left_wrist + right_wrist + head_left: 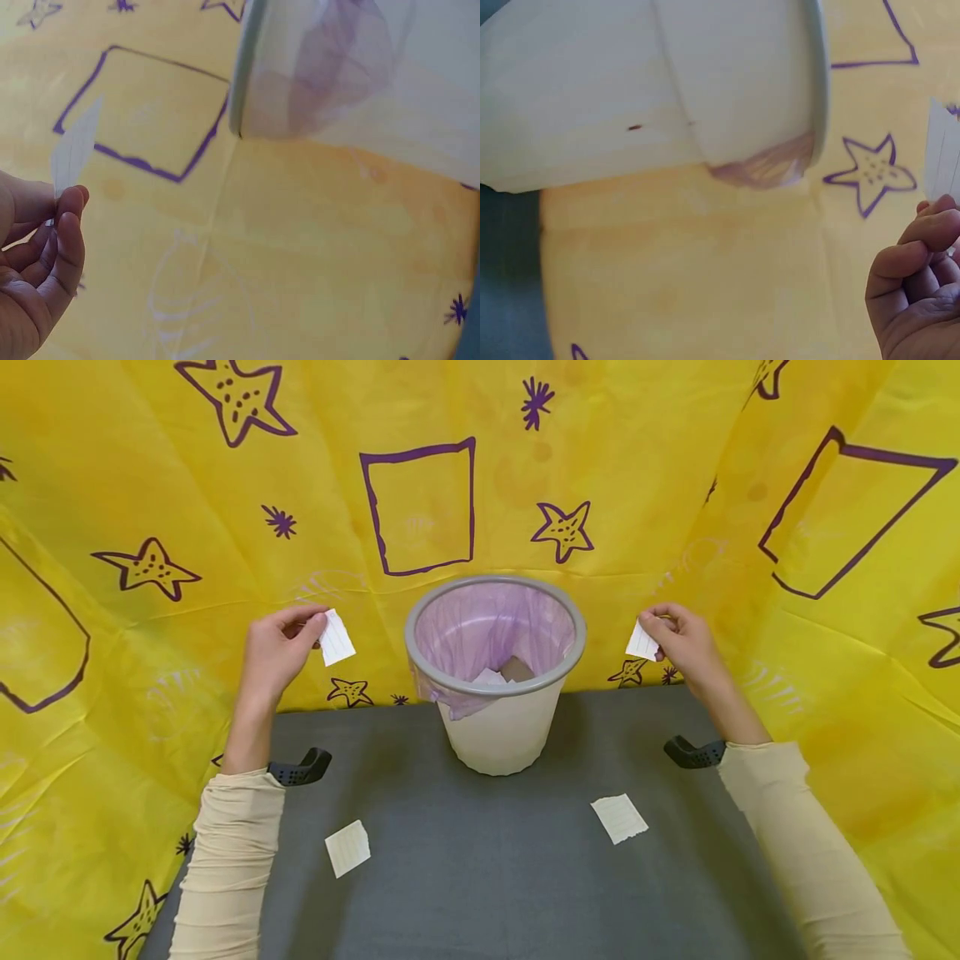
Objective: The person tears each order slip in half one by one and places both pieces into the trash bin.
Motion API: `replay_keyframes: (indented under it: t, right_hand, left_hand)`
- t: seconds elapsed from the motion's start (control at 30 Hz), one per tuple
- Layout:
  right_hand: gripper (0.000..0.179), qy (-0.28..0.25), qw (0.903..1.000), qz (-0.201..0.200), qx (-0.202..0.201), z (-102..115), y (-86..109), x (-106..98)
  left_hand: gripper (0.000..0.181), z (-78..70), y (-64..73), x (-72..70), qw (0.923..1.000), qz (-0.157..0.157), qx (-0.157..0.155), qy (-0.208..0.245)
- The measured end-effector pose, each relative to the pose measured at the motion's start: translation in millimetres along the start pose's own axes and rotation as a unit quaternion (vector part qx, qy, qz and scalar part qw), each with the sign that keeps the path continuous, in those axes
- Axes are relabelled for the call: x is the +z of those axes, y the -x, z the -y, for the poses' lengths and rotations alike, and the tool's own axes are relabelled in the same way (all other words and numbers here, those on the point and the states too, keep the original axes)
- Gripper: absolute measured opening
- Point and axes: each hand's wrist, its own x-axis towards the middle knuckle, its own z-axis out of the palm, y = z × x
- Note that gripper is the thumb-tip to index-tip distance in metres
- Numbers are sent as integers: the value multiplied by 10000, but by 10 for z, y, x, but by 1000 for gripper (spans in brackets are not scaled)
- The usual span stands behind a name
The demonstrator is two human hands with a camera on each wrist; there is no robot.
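Left of the bin, my left hand (279, 647) pinches a small white lined paper piece (337, 639) between thumb and fingertips; the left wrist view shows that paper (73, 154) nearly edge-on. On the other side, my right hand (681, 642) pinches a similar paper piece (641, 643), partly cut off in the right wrist view. Between the hands stands a white waste bin (498, 735) with a grey rim and a purple liner bag (480, 618). Inside it lie white paper scraps (489, 677) and a brownish piece (516, 669). Both hands are apart from the rim.
Two more torn paper pieces lie on the dark grey table, one at front left (348, 848) and one at front right (619, 818). A yellow cloth (637, 460) with purple drawings rises behind and at both sides. Each wrist wears a black band.
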Motion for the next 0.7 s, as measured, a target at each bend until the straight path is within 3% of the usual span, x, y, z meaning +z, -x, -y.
replay_keyframes:
  t: [0.3, 0.53, 0.7]
  right_hand:
    - [20, 245, 9996, 69, -72, 152, -65, 103]
    - [25, 144, 9988, 299, -366, 373, -156, 409]
    - [27, 278, 9973, 483, -488, 492, -172, 596]
  left_hand:
    - [34, -171, -53, 119, 9992, 276, -166, 241]
    - [32, -409, -85, 427, 9968, 723, 218, 268]
    - [32, -510, -67, 525, 9955, 891, 196, 272]
